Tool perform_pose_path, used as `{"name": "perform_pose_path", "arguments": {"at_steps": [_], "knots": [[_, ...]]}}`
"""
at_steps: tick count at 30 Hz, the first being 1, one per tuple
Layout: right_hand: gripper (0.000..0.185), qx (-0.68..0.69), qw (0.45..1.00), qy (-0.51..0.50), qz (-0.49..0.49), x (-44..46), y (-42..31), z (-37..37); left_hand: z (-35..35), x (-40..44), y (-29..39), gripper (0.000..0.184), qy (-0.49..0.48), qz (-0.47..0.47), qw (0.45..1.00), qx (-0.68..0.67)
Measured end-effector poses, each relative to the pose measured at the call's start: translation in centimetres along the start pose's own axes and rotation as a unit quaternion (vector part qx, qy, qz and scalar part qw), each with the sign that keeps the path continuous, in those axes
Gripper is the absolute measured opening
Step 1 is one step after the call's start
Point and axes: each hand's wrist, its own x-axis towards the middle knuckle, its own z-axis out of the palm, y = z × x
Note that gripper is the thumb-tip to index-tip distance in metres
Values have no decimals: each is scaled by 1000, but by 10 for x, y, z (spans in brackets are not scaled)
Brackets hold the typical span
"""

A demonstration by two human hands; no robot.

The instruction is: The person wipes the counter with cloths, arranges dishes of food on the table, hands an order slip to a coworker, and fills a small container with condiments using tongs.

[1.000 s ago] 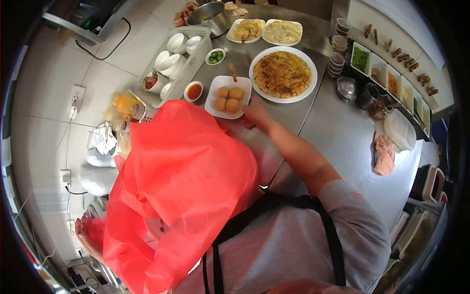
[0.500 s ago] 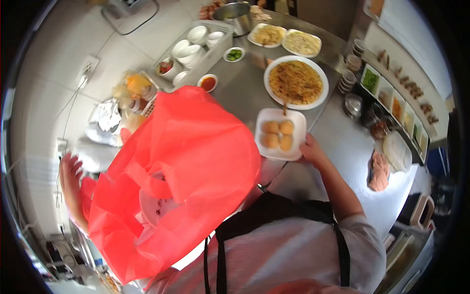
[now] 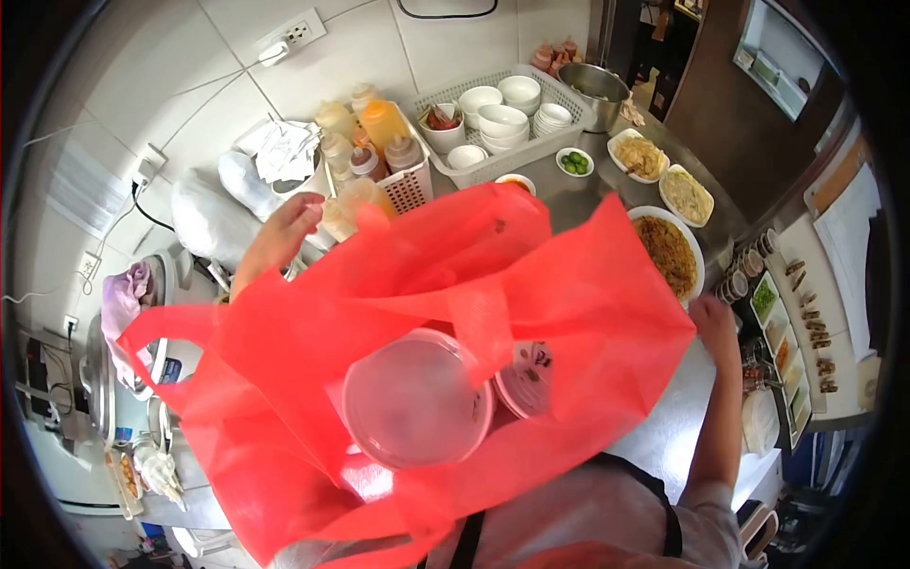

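A large red bag [image 3: 588, 332] fills the middle of the view, its mouth facing up. Inside it lie a round clear-lidded container [image 3: 417, 398] and a second lidded tub [image 3: 526, 379]. Beyond the bag's upper left side is my left hand [image 3: 284, 230], fingers loosely bent and slightly blurred, with nothing visible in them. My right hand [image 3: 714, 318] has its fingers curled by the bag's right edge, near a plate of browned food [image 3: 668, 256]; what it grips, if anything, is hidden. The dish of round balls is out of sight.
A grey basket [image 3: 559, 147] holds white bowls. Left of it stand squeeze bottles [image 3: 382, 123]. A small dish of green fruit [image 3: 574, 162], two white food dishes and a metal pot [image 3: 594, 95] are at the back. Topping trays [image 3: 779, 341] line the right side.
The view has turned, and the bag has tilted, showing its contents. My left hand has moved up beside the bottles. The ball dish, earlier held by my right hand, has disappeared from view.
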Motion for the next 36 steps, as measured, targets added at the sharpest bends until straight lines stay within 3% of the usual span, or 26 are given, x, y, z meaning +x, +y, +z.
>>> {"name": "perform_pose_path", "arguments": {"at_steps": [1,3,4,5,6,8,10,12,15,23,28,31,33,36], "knots": [[21,-65,996,11,-53,23,-36,3,7,-9,1,38,17,6,999,-34],[24,-7,988,-23,-152,77,-70,34,16,-24,-17,40,51,11,994,-91],[26,2,982,-98,-159,103,-94,52,22,-26,-32,43,68,11,991,-114],[27,45,973,-72,-215,103,-141,67,28,-29,-48,46,85,12,987,-138],[28,-26,958,-139,-251,156,-135,101,32,-29,-61,46,99,12,982,-161],[29,-3,938,-129,-323,199,-161,142,41,-38,-71,47,120,4,975,-189],[30,-35,932,-33,-358,258,-161,181,49,-49,-74,48,140,-12,969,-205],[35,-81,962,19,-259,308,-164,188,55,-60,-76,48,158,-27,962,-219],[39,-217,970,13,-109,339,-165,184,63,-78,-79,49,189,-51,953,-231],[36,-281,951,-115,-48,389,-141,203,87,-122,-76,51,262,-87,928,-252],[30,22,984,98,-150,389,-103,185,91,-126,-77,53,271,-74,918,-279],[34,352,908,161,-162,359,-90,159,94,-127,-80,53,257,-61,917,-299],[40,471,874,76,-92,300,-80,122,104,-126,-78,54,230,-46,918,-320],[34,452,888,14,-88,168,-67,64,141,-127,-65,55,135,-30,919,-369]]}}
